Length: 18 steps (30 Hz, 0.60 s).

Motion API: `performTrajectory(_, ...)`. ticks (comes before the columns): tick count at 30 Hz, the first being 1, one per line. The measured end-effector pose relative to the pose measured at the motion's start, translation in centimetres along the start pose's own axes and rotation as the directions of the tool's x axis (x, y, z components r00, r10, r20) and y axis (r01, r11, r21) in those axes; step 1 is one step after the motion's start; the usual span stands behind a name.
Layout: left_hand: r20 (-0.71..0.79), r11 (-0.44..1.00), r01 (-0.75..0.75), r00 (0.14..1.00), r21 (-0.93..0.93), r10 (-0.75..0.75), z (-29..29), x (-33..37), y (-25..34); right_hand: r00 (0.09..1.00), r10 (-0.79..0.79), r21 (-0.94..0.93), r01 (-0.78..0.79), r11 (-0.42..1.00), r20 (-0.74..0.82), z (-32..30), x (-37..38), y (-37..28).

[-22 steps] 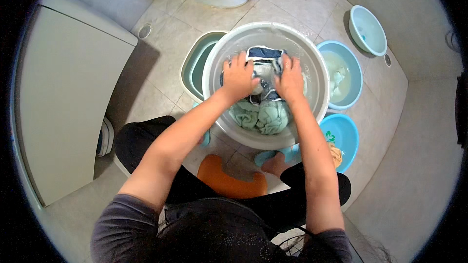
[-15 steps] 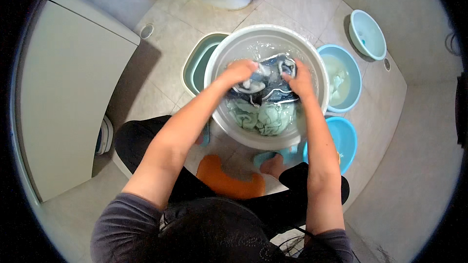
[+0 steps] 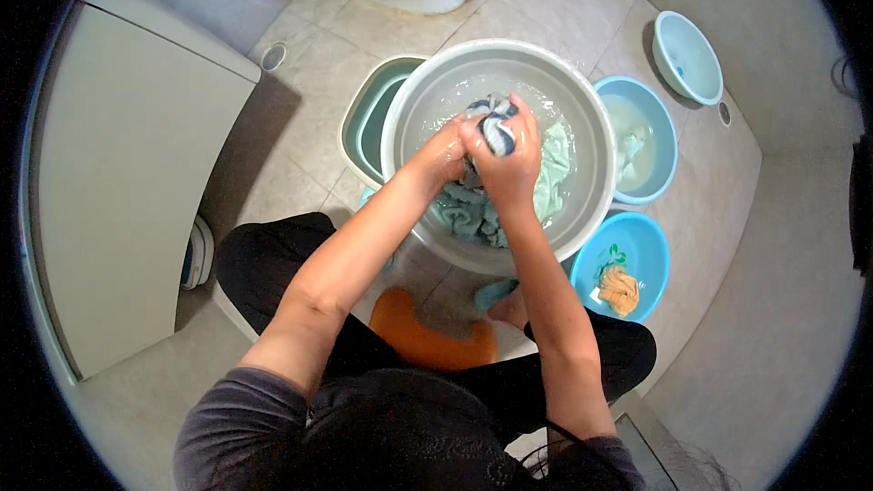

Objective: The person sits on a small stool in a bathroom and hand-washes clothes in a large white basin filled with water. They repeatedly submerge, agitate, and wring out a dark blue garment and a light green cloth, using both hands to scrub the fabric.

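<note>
Over the big grey-white basin point(image 3: 406, 218) of water, both my hands are closed around a bunched navy and white garment point(image 3: 496, 132). My left hand point(image 3: 444, 153) grips its lower left side, and my right hand point(image 3: 515, 164) wraps its right side with the fingers uppermost. Folds of the cloth bulge out between the two hands; the rest of it is hidden by them. Pale green cloth point(image 3: 555, 173) lies in the water to the right of my right hand, and more soaked greyish green cloth point(image 3: 464, 215) lies below my wrists.
At the right stand a blue basin with cloudy water and pale cloth point(image 3: 668, 150), a brighter blue basin point(image 3: 657, 245) holding a tan bunched cloth point(image 3: 619, 291), and a light blue basin point(image 3: 662, 36). A green tub point(image 3: 350, 132) is partly under the big basin. A cabinet point(image 3: 136, 191) stands left.
My hands have come together, the right one moving left. The navy and white garment, spread in the water before, is now gathered into a bunch. The pale green cloth shows farther right.
</note>
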<state>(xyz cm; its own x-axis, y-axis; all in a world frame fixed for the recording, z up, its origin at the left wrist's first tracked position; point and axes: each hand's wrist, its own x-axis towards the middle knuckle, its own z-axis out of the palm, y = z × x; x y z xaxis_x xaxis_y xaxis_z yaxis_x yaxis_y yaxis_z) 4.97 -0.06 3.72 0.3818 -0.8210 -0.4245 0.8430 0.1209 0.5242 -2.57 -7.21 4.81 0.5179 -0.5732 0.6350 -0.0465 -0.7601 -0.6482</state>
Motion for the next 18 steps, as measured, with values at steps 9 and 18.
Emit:
performTrajectory(9,-0.019,0.913,-0.111,0.991,0.393,0.129,1.2,-1.9,1.2,0.449,0.791,0.763,-0.646,-0.034,0.415,0.0,2.0,5.2)
performTrajectory(18,0.007,0.993,0.108,0.994,-0.044,-0.108,0.9,-0.8,1.7,0.958,-0.208,0.151,0.181,0.972,0.195,-0.4,-2.5,-0.9)
